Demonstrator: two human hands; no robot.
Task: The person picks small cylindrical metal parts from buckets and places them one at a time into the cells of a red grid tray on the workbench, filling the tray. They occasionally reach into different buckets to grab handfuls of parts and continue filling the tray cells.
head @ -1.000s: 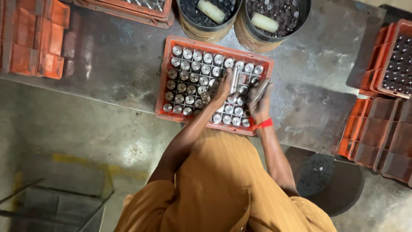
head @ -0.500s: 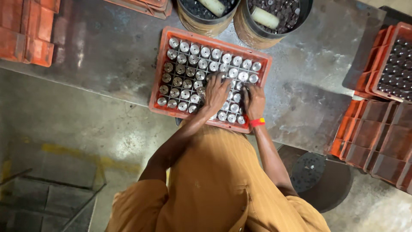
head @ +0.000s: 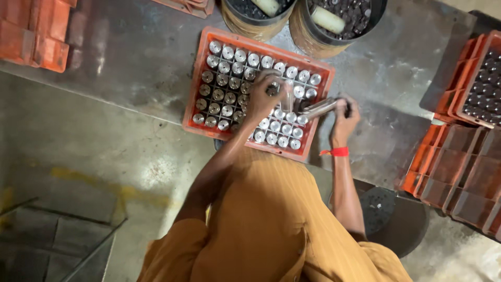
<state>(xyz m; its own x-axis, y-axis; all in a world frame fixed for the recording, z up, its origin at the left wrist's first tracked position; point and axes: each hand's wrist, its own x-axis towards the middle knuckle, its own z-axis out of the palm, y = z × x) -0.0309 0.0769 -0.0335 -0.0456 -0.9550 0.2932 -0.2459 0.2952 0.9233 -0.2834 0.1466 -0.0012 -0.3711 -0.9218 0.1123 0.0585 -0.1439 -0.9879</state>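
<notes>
An orange crate (head: 194, 104) on the concrete floor holds several shiny metal cylinders (head: 224, 52) standing upright in its cells. My left hand (head: 265, 96) is over the crate's middle, its fingers closed around one cylinder (head: 287, 96) that is lifted partly out of its cell. My right hand (head: 345, 112), with a red band at the wrist, sits at the crate's right edge and grips another metal cylinder (head: 319, 108) lying nearly level.
Two round bins (head: 334, 23) of dark small parts stand behind the crate. Orange crates (head: 472, 83) stack at the right, more orange crates (head: 31, 36) at the far left. A dark round stool (head: 391, 219) sits by my right side.
Both hands were pressed down among the cylinders; now each has pulled one out, and the right hand has moved right, off the crate's edge.
</notes>
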